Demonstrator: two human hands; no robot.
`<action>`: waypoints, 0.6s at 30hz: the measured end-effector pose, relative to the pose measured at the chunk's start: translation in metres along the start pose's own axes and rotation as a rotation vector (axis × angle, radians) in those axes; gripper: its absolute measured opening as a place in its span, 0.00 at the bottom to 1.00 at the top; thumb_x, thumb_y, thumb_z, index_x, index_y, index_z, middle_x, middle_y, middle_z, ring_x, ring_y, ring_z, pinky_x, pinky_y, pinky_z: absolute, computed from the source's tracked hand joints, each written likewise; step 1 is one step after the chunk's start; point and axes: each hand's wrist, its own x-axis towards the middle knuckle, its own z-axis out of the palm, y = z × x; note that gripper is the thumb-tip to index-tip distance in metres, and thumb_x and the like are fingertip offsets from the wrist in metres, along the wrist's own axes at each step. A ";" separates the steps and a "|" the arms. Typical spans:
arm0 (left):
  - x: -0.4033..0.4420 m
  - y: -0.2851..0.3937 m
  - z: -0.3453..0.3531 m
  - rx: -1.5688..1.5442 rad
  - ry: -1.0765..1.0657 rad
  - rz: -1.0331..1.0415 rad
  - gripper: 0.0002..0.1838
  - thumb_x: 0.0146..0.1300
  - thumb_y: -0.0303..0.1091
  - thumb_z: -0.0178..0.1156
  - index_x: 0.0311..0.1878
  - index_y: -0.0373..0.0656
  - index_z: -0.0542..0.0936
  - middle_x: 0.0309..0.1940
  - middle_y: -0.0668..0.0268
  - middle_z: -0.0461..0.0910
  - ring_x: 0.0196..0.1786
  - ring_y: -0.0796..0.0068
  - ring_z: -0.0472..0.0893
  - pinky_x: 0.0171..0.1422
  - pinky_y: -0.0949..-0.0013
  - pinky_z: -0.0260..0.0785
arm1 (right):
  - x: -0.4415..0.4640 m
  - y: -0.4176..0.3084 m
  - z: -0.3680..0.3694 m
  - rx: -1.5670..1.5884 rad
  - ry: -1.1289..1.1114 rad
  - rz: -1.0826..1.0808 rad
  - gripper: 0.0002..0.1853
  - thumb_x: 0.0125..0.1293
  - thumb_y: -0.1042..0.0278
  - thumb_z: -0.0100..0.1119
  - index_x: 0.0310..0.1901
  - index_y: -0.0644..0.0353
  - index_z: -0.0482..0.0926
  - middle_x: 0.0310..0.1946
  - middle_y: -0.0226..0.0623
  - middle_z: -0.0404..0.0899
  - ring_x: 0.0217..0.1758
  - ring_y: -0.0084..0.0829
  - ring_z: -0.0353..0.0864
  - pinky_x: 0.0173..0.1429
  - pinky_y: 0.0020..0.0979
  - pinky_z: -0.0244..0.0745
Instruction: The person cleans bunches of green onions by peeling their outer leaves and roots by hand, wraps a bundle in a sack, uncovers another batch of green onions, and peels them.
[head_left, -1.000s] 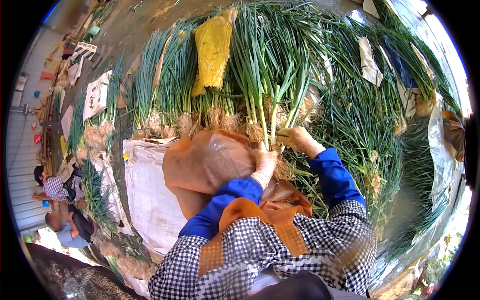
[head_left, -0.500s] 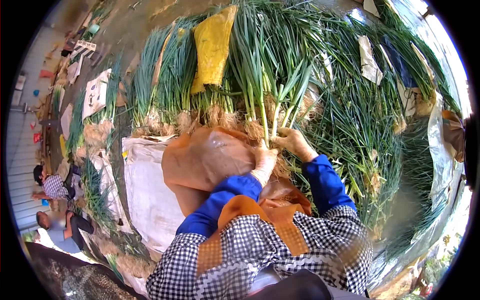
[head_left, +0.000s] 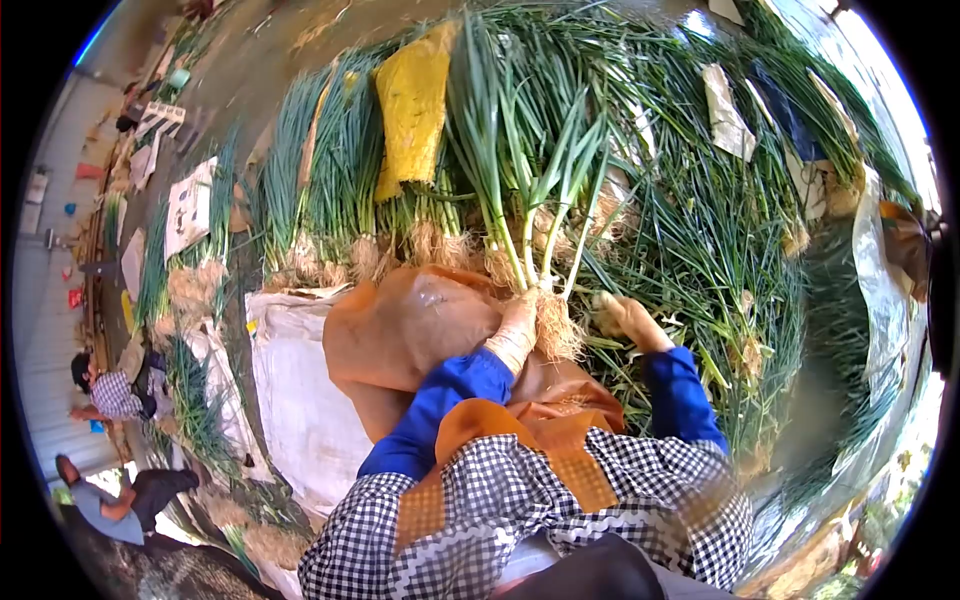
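Note:
My left hand (head_left: 515, 328) is closed round the lower stems of a few green onions (head_left: 530, 245), just above their roots. Their pale, stringy roots (head_left: 557, 328) hang to the right of that hand, and the long green leaves point away from me. My right hand (head_left: 632, 320) is a little right of the roots, apart from them, low over loose leaves. Its fingers are curled together; what they hold, if anything, cannot be made out. Beneath my left forearm is a brown sheet (head_left: 410, 325) bulging over my lap.
Bunched green onions (head_left: 340, 190) stand in a row ahead, with a yellow sack piece (head_left: 412, 110) on them. Loose green onions (head_left: 700, 240) pile up to the right. A white sack (head_left: 300, 385) lies at left. Two people (head_left: 125, 505) sit at far left.
My right hand has moved right, away from the stems. The onions in my left hand have turned slightly, and their roots now show between my hands.

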 end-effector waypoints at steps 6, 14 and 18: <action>0.001 -0.006 -0.011 -0.062 -0.158 -0.038 0.09 0.54 0.30 0.60 0.36 0.35 0.78 0.26 0.63 0.79 0.26 0.72 0.78 0.32 0.72 0.73 | 0.079 0.019 0.051 0.393 0.269 -0.211 0.14 0.62 0.60 0.51 0.42 0.61 0.78 0.31 0.30 0.77 0.28 0.24 0.72 0.37 0.23 0.68; -0.027 0.002 0.000 0.181 -0.142 -0.008 0.10 0.51 0.27 0.60 0.36 0.33 0.78 0.28 0.62 0.79 0.30 0.70 0.79 0.35 0.71 0.73 | 0.061 -0.011 0.039 0.424 0.294 -0.171 0.18 0.59 0.52 0.57 0.40 0.59 0.76 0.26 0.31 0.76 0.22 0.20 0.67 0.27 0.20 0.63; -0.021 -0.003 -0.004 0.206 -0.198 0.076 0.10 0.50 0.23 0.61 0.37 0.33 0.78 0.28 0.62 0.80 0.31 0.71 0.79 0.37 0.72 0.73 | 0.061 -0.020 0.062 0.487 0.097 -0.189 0.12 0.59 0.63 0.58 0.40 0.62 0.77 0.29 0.28 0.77 0.29 0.19 0.73 0.34 0.20 0.68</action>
